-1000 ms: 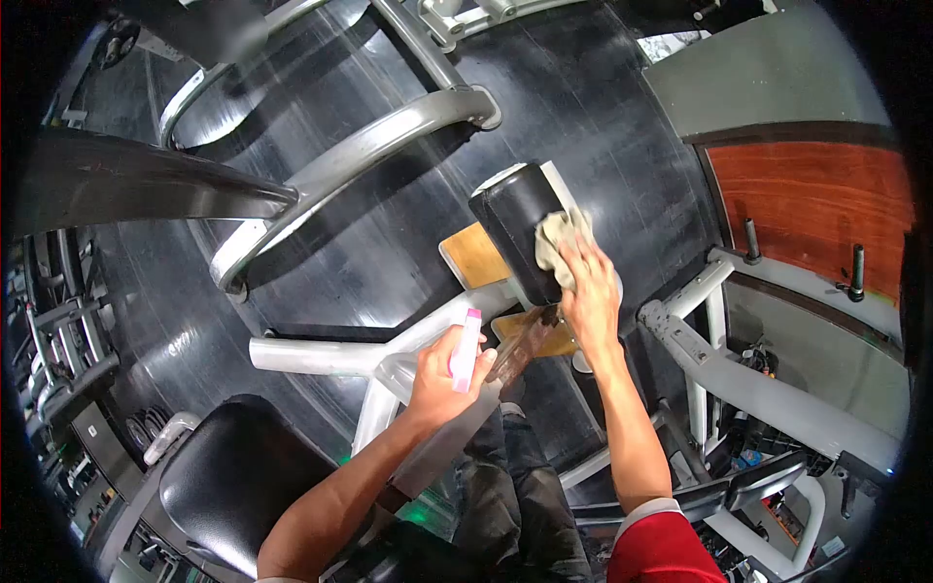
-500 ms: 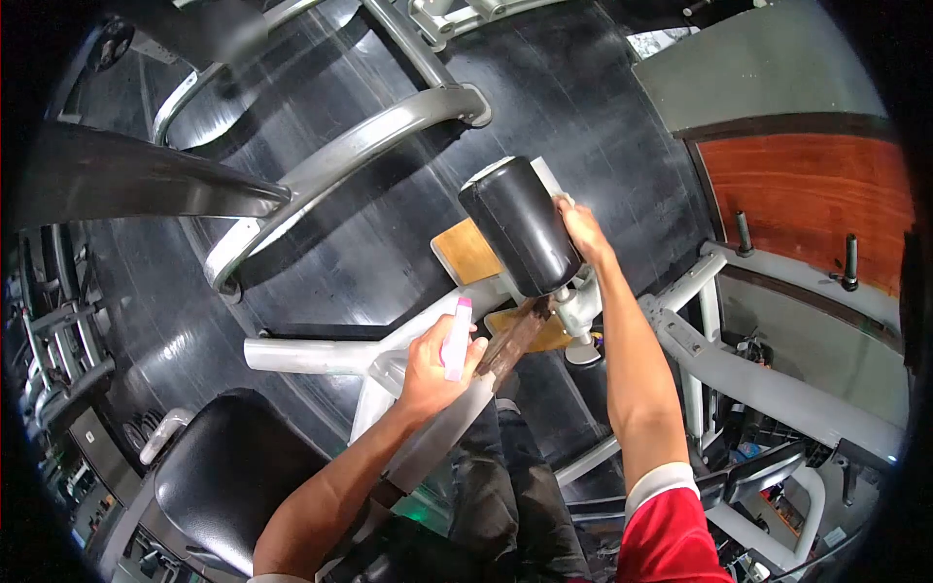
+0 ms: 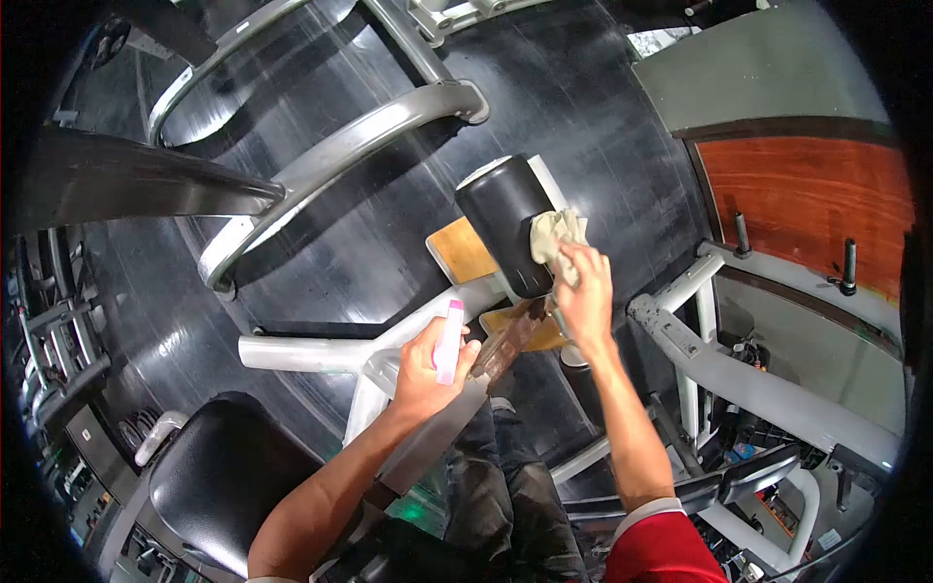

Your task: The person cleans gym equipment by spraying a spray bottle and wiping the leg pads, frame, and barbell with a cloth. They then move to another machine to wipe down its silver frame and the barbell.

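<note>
My right hand [image 3: 586, 299] is closed on a pale, crumpled cloth [image 3: 552, 236], which lies against the right side of a black padded roller [image 3: 500, 216]. The roller belongs to a grey-white exercise machine. A slim pink-and-white bottle [image 3: 448, 348] stands nearly upright in my left hand [image 3: 418, 377], whose fingers wrap round it. Just to the right of that hand runs a worn brown-and-grey bar [image 3: 507, 342] of the machine. Wooden-topped footplate [image 3: 463, 251] shows to the left of the roller.
A black padded seat [image 3: 228, 481] is at the lower left, beside my left forearm. Curved silver tubing [image 3: 369, 131] of another machine crosses the upper left. At the right, a thick grey frame beam [image 3: 758, 374] slants past my right arm. Dark rubber flooring [image 3: 583, 107] lies underneath.
My right hand has come from the roller's far right edge down toward me, and the cloth in it now shows plainly on the pad. My left hand and the bottle have shifted slightly left.
</note>
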Motion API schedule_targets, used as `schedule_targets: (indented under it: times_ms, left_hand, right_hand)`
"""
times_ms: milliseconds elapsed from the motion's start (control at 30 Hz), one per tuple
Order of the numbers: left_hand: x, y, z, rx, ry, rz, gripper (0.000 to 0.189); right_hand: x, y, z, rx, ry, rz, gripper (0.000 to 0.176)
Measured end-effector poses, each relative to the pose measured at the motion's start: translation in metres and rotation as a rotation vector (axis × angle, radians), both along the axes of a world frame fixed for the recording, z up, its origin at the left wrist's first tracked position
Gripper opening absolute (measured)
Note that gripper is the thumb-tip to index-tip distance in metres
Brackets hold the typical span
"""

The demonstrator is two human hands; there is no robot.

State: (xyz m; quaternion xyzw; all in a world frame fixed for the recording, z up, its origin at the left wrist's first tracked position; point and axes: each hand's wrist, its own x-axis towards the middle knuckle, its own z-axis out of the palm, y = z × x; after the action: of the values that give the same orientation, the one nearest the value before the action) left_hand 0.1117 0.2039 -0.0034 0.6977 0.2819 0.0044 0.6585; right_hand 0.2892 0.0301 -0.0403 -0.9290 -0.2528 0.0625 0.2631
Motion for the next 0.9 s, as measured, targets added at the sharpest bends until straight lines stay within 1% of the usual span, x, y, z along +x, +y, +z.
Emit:
schedule_targets:
  times_ms: [33,67,100,167,233,267,300,367,433,467,533,567,633,667,700,767,800,833,900]
  left_hand:
    - [0.001,0.0,0.001,0.002,-0.004,0.001,0.014]
    - [0.001,0.0,0.002,0.006,-0.008,0.001,0.014]
    - [0.0,0.0,0.002,0.007,-0.006,0.0,0.014]
    - [0.0,0.0,0.001,0.02,-0.025,-0.005,0.014]
    - [-0.001,-0.001,0.001,0.015,-0.016,-0.017,0.014]
    - [-0.001,-0.001,0.0,0.013,-0.007,-0.023,0.014]
    - [-0.001,0.0,0.0,0.013,-0.009,-0.024,0.014]
    - [-0.001,0.001,0.0,0.011,-0.002,-0.036,0.015]
    - [-0.003,-0.002,-0.005,0.005,-0.022,-0.025,0.015]
    - [-0.004,-0.002,-0.007,0.0,-0.042,-0.014,0.015]
    - [-0.002,-0.001,-0.003,-0.003,-0.024,-0.019,0.015]
    - [-0.002,-0.001,-0.001,-0.012,-0.006,-0.021,0.015]
    - [-0.003,-0.001,0.0,-0.009,0.005,-0.03,0.015]
    - [-0.002,0.0,0.0,-0.003,0.006,-0.042,0.015]
    - [-0.001,0.0,0.0,-0.002,0.003,-0.042,0.015]
    - [-0.003,-0.001,-0.003,0.009,-0.024,-0.038,0.014]
    - [-0.004,-0.001,-0.004,0.007,-0.024,-0.039,0.014]
    - [-0.005,-0.002,-0.006,0.003,-0.031,-0.044,0.014]
    - [-0.006,-0.002,-0.009,-0.002,-0.042,-0.055,0.014]
  right_hand:
    - [0.009,0.002,0.008,0.056,0.032,-0.039,0.035]
    - [0.015,0.001,0.016,0.174,0.18,-0.129,0.03]
    - [0.021,0.0,0.025,0.293,0.328,-0.221,0.028]
    - [0.031,0.006,0.059,0.449,0.43,-0.213,0.029]
    - [0.037,0.023,0.076,0.668,0.345,-0.212,0.022]
    - [0.044,0.021,0.072,0.612,0.329,-0.167,0.024]
    - [0.052,0.021,0.064,0.557,0.314,-0.121,0.031]
    - [0.063,0.045,0.043,0.411,-0.093,0.246,0.04]
    - [0.062,0.059,0.007,0.092,-0.076,0.403,0.049]
    - [0.058,0.061,-0.003,0.093,-0.076,0.402,0.049]
    - [0.049,0.073,-0.01,0.038,-0.116,0.273,0.061]
    - [0.045,0.077,-0.013,0.041,-0.111,0.276,0.061]
    - [0.041,0.081,-0.013,0.05,-0.022,0.058,0.078]
    - [0.043,0.084,-0.011,-0.04,0.029,0.035,0.089]
    - [0.047,0.088,-0.007,-0.039,0.026,0.035,0.089]
    - [0.057,0.096,0.0,-0.049,0.249,-0.127,0.092]
    - [0.06,0.1,-0.001,-0.055,0.247,-0.194,0.086]
    - [0.065,0.102,0.001,-0.058,0.246,-0.197,0.086]
    - [0.071,0.105,0.006,-0.054,0.44,-0.229,0.072]
